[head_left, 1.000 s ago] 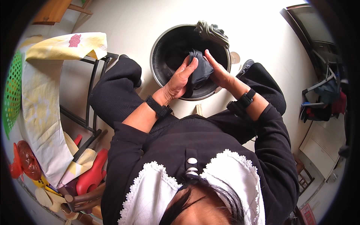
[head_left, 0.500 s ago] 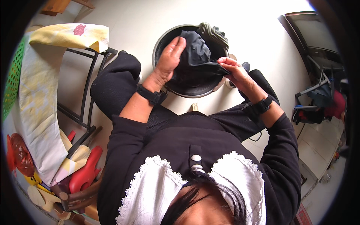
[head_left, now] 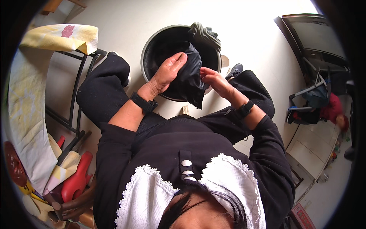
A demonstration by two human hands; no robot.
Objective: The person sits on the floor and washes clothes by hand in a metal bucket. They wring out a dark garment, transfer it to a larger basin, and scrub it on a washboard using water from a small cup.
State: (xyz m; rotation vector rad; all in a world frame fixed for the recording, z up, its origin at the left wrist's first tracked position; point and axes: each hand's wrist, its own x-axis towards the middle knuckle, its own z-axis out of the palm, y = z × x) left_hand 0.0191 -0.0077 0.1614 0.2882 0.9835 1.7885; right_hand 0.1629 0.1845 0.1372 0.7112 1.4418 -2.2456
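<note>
Over a round black basin (head_left: 146, 51) between my knees hangs a wet-looking black cloth (head_left: 189, 76), bunched and folded, its lower corner drooping past the near rim. My left hand (head_left: 169, 70) grips the cloth from the left, thumb on top, the other fingers mostly hidden. At the cloth's right edge, my right hand (head_left: 217, 81) has its fingers bent and pressed together against the fabric; its thumb is hard to see. A grey-green cloth (head_left: 206, 36) lies crumpled over the basin's far right rim. Shadow hides much of the basin's inside.
Left stands a black metal frame (head_left: 81, 89) beside a yellow-and-white patterned cloth (head_left: 32, 103). A red plastic item (head_left: 77, 179) lies lower left among clutter. A round beige object (head_left: 225, 61) sits right of the basin. Farther right, another person (head_left: 332, 108) is near a folding chair (head_left: 309, 91).
The black cloth, stretched sideways between my hands before, now hangs narrower with a corner pointing down toward me. My right hand has come closer to my left. The whole view has shifted slightly.
</note>
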